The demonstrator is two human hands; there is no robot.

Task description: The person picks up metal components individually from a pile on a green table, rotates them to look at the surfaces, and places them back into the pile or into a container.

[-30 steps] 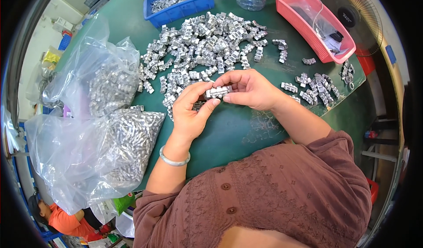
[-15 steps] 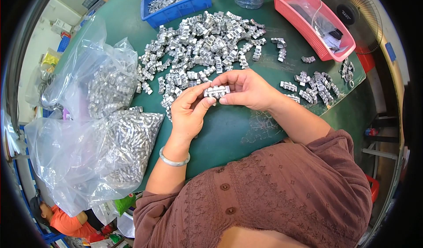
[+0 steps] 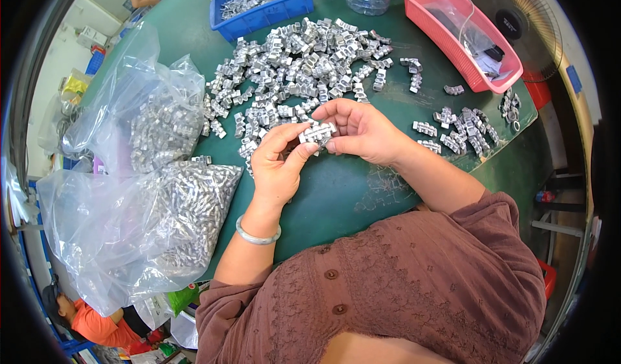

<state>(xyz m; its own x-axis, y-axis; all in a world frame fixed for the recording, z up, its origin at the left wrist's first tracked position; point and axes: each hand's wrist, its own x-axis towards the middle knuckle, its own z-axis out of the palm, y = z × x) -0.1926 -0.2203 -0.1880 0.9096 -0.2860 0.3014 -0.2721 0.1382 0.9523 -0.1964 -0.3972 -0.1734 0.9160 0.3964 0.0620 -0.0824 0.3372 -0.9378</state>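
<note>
Over the near edge of a large pile of silvery metal parts (image 3: 291, 73), I hold one small ridged metal part (image 3: 317, 133) between both hands. My left hand (image 3: 278, 163) is closed, its thumb and forefinger pinching the part's left end. From the right, my right hand (image 3: 365, 131) curls around the other end, its thumb at the lower corner and its fingers arched above. The part is tilted slightly, its right end higher. The fingertips partly hide its ends.
Clear plastic bags (image 3: 187, 235) full of metal parts lie at the left. A blue bin (image 3: 262, 15) and a pink basket (image 3: 453, 34) stand on the green table (image 3: 336, 202). A smaller group of parts (image 3: 469, 130) lies right, near a fan (image 3: 517, 24). Another person (image 3: 97, 325) is at lower left.
The metal part has turned a little in my fingers, its right end tilting up. My right thumb and fingers have shifted slightly along it. My left hand has barely moved.
</note>
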